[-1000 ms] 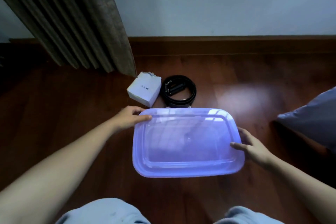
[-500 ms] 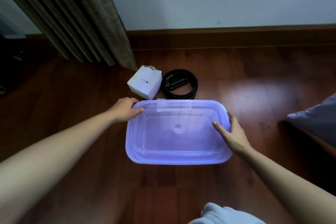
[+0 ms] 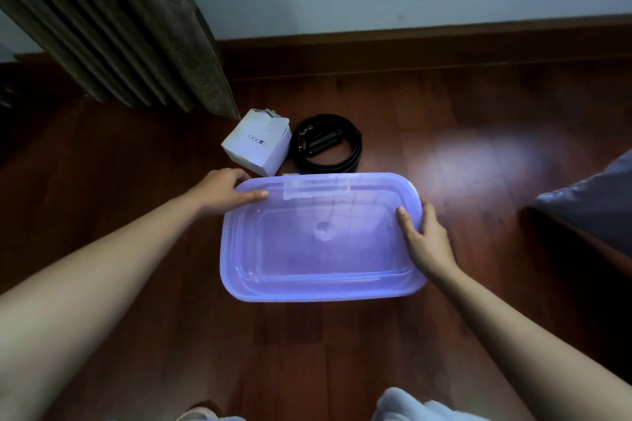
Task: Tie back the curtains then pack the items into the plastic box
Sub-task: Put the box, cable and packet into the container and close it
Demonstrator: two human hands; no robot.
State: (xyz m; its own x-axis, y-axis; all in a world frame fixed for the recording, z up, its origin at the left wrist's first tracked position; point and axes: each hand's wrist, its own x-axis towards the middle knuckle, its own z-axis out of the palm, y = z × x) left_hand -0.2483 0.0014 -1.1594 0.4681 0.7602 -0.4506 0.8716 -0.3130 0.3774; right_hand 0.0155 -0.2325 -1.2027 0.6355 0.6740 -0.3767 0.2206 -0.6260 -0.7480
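Plastic box (image 3: 321,287), purple and half clear, sits on the wooden floor (image 3: 136,232) between my hands. My left hand (image 3: 222,191) grips its far left corner, thumb on top, and my right hand (image 3: 425,239) grips its right edge the same way. Just behind the box lie a white carton (image 3: 256,143) and a coiled black belt (image 3: 328,161).

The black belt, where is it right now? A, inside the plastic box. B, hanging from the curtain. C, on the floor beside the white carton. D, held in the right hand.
C: the coiled black belt lies on the wooden floor just right of the white carton, beyond the far rim of the plastic box.
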